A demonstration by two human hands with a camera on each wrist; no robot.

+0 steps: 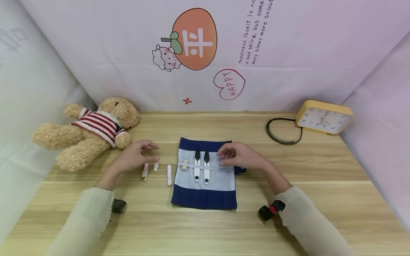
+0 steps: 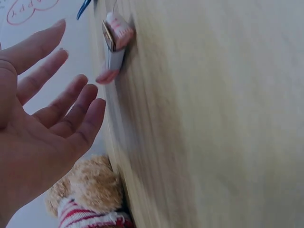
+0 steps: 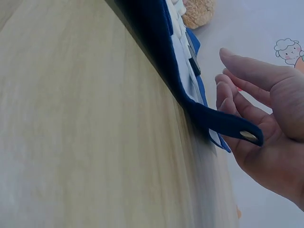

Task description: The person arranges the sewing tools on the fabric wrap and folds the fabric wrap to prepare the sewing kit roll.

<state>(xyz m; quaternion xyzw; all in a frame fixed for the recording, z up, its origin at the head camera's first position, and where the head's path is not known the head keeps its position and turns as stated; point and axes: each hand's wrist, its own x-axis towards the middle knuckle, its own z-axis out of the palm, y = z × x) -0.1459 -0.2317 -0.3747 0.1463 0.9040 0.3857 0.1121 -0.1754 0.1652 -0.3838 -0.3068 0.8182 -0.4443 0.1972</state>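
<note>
A navy cloth roll-up pouch (image 1: 205,199) lies unfolded, its pale lining facing up. Under a white elastic band sit a thread spool (image 1: 184,166) and two white thread snips (image 1: 196,172) with black ends. My right hand (image 1: 240,155) hovers over the pouch's right edge, fingers loosely bent and holding nothing. Beside it in the right wrist view sticks out a navy strap (image 3: 228,124) with a metal snap. My left hand (image 1: 136,156), empty with fingers apart, is above a folded tape strip (image 1: 145,173) with a metal end. Near it lie a small white piece (image 1: 156,166) and a pinkish-white folded strip (image 1: 169,175).
A teddy bear (image 1: 99,126) in a striped sweater lies at the back left. At the back right a yellow clock (image 1: 325,117) stands beside a black toothed headband (image 1: 283,141). Printed white cloth (image 1: 128,42) walls in the wooden table (image 1: 147,227).
</note>
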